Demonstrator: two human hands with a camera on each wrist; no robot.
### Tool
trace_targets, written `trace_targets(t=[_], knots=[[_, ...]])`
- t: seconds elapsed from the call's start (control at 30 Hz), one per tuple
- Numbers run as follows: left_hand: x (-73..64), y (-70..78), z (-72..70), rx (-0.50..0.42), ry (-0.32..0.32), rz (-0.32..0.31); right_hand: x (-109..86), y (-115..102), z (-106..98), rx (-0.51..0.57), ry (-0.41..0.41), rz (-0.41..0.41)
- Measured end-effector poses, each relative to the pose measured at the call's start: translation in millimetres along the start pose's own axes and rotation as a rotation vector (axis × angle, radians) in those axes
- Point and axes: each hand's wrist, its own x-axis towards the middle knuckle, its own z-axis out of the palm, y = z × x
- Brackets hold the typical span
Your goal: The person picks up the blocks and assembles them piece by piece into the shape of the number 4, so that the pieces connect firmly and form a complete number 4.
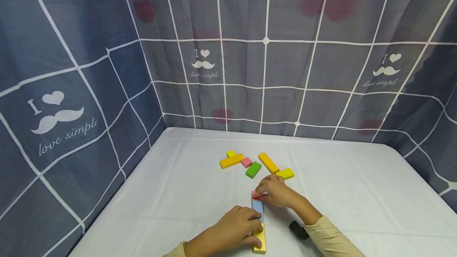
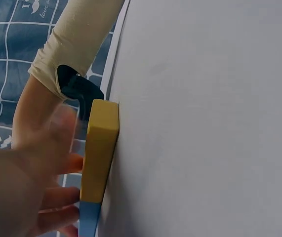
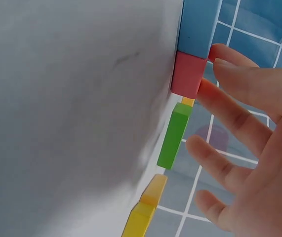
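Note:
A row of blocks lies flat in front of me in the head view: a yellow block [image 1: 260, 245] nearest, a light blue block [image 1: 257, 205] beyond it, and a small pinkish-red block [image 3: 189, 74] at the far end. My left hand [image 1: 233, 227] rests over the yellow and blue blocks; in the left wrist view its fingers touch their upper faces, and the thumb is blurred. With its fingertips my right hand [image 1: 276, 191] touches the pinkish-red block, which it partly hides in the head view. The right wrist view shows its other fingers spread apart.
Beyond the row lie a green block [image 1: 253, 169], a small pink block [image 1: 246, 162], orange-yellow blocks [image 1: 231, 161] [image 1: 268, 163], and yellow blocks [image 1: 285, 173] [image 1: 231, 153]. A black object [image 1: 298, 230] sits by the right sleeve. Checked curtains [image 1: 246, 62] surround the white table [image 1: 178, 193].

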Motion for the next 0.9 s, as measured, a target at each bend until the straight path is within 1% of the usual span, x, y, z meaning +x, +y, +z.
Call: trace_targets(t=[0.13, 0.27, 0.37, 0.43, 0.5, 0.6, 0.67, 0.77, 0.9], knots=[[3.6, -0.8, 1.8, -0.049, -0.008, -0.043, -3.1, 2, -2, 0.024, -0.005, -0.02], [3.7, -0.8, 5.6, -0.116, 0.004, -0.068, -7.3, 7, -3, 0.072, -0.006, -0.005], [3.5, -0.4, 8.6, -0.118, 0.005, -0.098, -9.8, 11, -2, 0.122, -0.007, -0.002], [3.3, -0.5, 10.3, -0.117, -0.024, -0.141, -10.5, 14, -2, 0.158, -0.025, 0.004], [3.2, -1.8, 12.7, -0.134, -0.073, -0.207, -10.5, 16, -3, 0.182, -0.045, 0.006], [4.2, -4.8, 16.4, -0.194, -0.156, -0.314, -10.3, 18, -6, 0.213, -0.076, 0.019], [5.1, -7.1, 18.9, -0.236, -0.195, -0.37, -10.0, 18, -7, 0.233, -0.087, 0.029], [5.8, -9.6, 20.9, -0.279, -0.233, -0.413, -9.4, 19, -8, 0.25, -0.096, 0.036], [6.5, -11.5, 21.8, -0.289, -0.26, -0.426, -9.2, 19, -7, 0.271, -0.099, 0.036]])
